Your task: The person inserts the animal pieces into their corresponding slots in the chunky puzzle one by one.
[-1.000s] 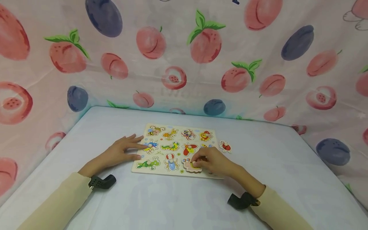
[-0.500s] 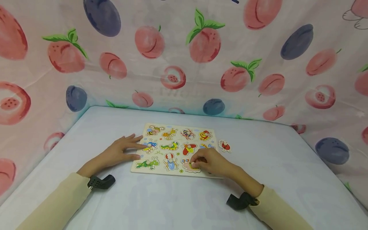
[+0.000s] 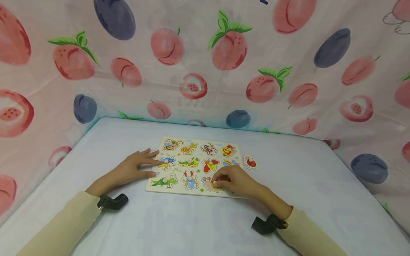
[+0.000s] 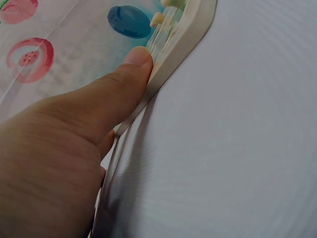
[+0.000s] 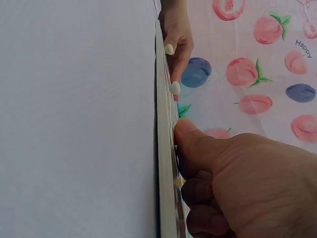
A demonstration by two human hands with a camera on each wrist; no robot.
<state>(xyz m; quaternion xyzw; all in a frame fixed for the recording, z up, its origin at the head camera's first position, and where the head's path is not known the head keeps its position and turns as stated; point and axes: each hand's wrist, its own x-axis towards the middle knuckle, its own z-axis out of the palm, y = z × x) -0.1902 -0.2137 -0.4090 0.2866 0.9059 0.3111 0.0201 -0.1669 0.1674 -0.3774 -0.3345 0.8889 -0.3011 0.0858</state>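
Observation:
A wooden peg puzzle board (image 3: pixel 192 193) with insect pieces lies on the table in the head view. At its front right, my right hand (image 3: pixel 238 180) pinches the pink snail puzzle piece (image 3: pixel 208 186) between thumb and forefinger, hiding its knob. The piece looks level with the board. My left hand (image 3: pixel 131 168) rests on the board's left edge with fingers spread, the forefinger reaching the blue insect piece (image 3: pixel 166 163). In the left wrist view, the thumb (image 4: pixel 136 62) lies along the board's edge. The right hand covers the board's front right corner.
A loose ladybug piece (image 3: pixel 251 163) lies just right of the board. White cloth covers the table (image 3: pixel 179 227). Behind rises a fruit-printed curtain (image 3: pixel 282 46). Each wrist carries a black camera mount, one on the left (image 3: pixel 113 202) and one on the right (image 3: pixel 269 224).
The snail piece, slightly raised and tilted a second ago, now sits flatter in the board, with the right hand still pinching it. The left hand has kept its place.

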